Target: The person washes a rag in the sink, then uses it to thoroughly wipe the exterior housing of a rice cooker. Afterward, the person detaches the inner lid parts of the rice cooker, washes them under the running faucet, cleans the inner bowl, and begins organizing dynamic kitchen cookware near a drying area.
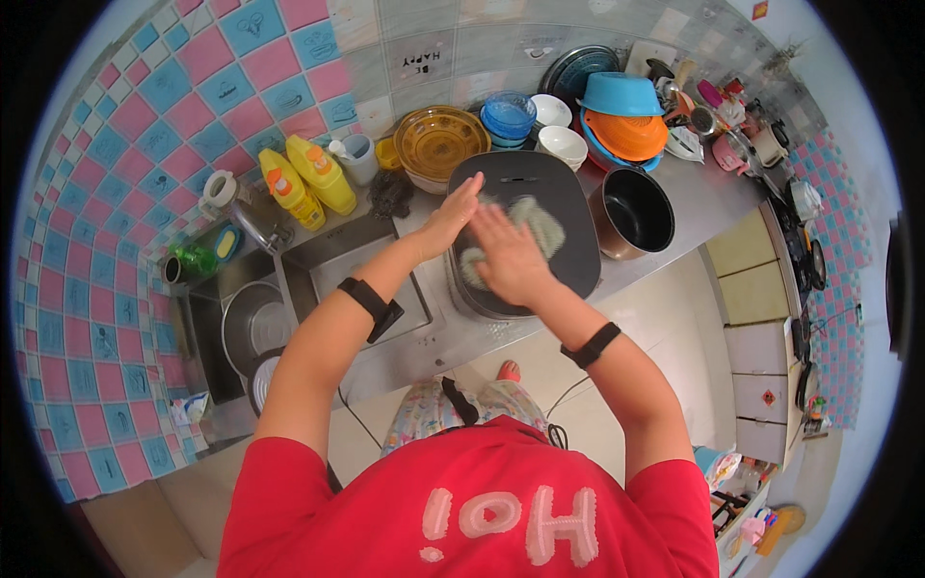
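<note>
A rice cooker with a flat dark lid stands on the metal counter in front of me. Across its lid lies a pale green cloth, bunched and slightly blurred. My right hand is spread flat over the cloth, covering its middle. Beside it, my left hand is turned edge-on above the lid's left side with straight fingers and no object in it; whether it touches the lid cannot be told. To the right of the cooker sits an inner pot with a black inside and a copper-coloured outside.
Left of the cooker is a double sink with a metal basin in its left bowl. Yellow detergent bottles, amber glass dishes and white bowls line the back. Colourful plastic basins are stacked behind the inner pot.
</note>
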### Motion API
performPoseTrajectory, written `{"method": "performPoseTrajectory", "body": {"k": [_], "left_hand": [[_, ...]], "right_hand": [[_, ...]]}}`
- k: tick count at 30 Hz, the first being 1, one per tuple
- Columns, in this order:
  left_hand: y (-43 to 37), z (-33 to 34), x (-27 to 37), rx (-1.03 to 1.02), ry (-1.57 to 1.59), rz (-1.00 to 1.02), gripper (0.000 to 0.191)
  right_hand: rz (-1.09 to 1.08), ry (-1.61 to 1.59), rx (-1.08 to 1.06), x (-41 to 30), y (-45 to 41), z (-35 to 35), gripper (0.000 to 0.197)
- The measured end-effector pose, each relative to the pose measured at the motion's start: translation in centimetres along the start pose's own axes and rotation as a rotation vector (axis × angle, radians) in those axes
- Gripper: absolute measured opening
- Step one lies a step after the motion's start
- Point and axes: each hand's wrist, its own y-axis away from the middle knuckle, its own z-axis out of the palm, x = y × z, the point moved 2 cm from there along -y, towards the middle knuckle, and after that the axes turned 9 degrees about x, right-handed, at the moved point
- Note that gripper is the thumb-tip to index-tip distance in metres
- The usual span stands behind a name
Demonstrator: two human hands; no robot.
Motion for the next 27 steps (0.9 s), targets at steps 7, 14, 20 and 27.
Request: {"method": "performPoseTrajectory", "body": {"k": [7, 14, 20, 27], "left_hand": [[0.7, 0.8, 0.6, 0.067, 0.032, 0.05, 0.078], [1.5, 2.0, 2.5, 0.084, -0.728, 0.025, 0.062], [1.5, 3.3, 4.3, 0.121, -0.909, -0.056, 0.06], [1.6, 6.1, 5.6, 0.179, -1.043, -0.169, 0.08]], "right_hand": [[-0.215, -0.127, -0.084, -2.1, 3.9, -1.1, 0.07], [0.158, 0.045, 0.05, 7.1, 1.4, -1.9, 0.065], [0.426, -0.02, 0.233, 12.1, 5.2, -1.7, 0.063], [0.624, -0.942, 0.548, 15.8, 9.1, 1.6, 0.049]]}}
